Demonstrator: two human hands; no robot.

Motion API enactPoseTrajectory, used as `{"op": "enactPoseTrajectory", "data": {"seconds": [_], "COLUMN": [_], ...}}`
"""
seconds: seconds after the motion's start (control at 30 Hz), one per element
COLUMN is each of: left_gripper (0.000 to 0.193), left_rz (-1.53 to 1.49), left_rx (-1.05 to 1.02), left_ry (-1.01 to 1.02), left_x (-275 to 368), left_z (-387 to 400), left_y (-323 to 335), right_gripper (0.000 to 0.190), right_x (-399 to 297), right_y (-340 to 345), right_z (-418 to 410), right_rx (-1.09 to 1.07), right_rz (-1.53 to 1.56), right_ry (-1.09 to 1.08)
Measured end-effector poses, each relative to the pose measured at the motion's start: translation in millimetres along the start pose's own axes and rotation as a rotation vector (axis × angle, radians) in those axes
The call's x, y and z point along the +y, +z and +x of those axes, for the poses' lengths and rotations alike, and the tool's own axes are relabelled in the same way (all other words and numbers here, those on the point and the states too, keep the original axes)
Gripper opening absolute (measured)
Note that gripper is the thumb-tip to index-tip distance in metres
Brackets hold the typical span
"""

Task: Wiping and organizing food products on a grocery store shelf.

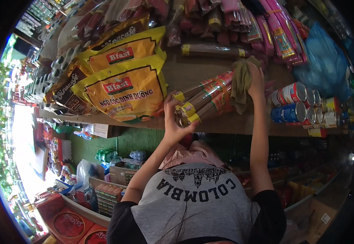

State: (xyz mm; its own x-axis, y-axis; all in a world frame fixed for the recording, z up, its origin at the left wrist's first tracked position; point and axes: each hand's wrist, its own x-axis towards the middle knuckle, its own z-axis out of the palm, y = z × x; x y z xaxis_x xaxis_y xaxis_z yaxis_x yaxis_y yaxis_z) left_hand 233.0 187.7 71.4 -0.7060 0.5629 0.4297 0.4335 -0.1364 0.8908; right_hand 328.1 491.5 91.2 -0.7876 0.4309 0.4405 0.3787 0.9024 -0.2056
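A bundle of long brown sticks, likely incense, in clear wrappers with yellow ends (205,99) lies slanted above the wooden shelf (207,71). Around its yellow ends, at the near left, curl the fingers and thumb of my left hand (177,122). My right hand (256,80) grips an olive-green cloth (241,84), which hangs against the bundle's far right end. Behind the bundle another wrapped pack of brown sticks (213,51) lies flat on the shelf.
Yellow cereal bags (125,91) and dark coffee bags (73,91) stand left of the bundle. Pink and dark red packs (274,33) fill the back. To the right are a blue plastic bag (323,61) and stacked cans (292,93). Boxed goods (106,195) stand below the shelf.
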Motion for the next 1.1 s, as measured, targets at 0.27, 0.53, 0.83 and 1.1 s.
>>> {"op": "enactPoseTrajectory", "data": {"seconds": [0.27, 0.53, 0.83, 1.1], "left_gripper": [0.079, 0.071, 0.083, 0.1], "left_rz": [-0.306, -0.065, -0.132, -0.257], "left_rx": [-0.075, -0.156, -0.104, -0.101], "left_ry": [-0.115, 0.129, 0.245, 0.126], "left_x": [0.7, -5.5, -14.5, -16.5], "left_z": [-3.4, -27.0, -36.8, -13.8], "left_y": [-12.2, -13.0, -5.8, -9.4], "right_gripper": [0.034, 0.041, 0.036, 0.024], "right_x": [-17.1, -12.9, -187.0, -33.8], "right_y": [-14.1, -18.4, -27.0, -22.7], "right_z": [0.6, -47.5, -37.8, -1.3], "right_rx": [0.072, 0.299, -0.253, -0.08], "right_rz": [-0.051, -0.095, 0.123, -0.123], "right_ry": [-0.1, -0.005, -0.403, 0.137]}}
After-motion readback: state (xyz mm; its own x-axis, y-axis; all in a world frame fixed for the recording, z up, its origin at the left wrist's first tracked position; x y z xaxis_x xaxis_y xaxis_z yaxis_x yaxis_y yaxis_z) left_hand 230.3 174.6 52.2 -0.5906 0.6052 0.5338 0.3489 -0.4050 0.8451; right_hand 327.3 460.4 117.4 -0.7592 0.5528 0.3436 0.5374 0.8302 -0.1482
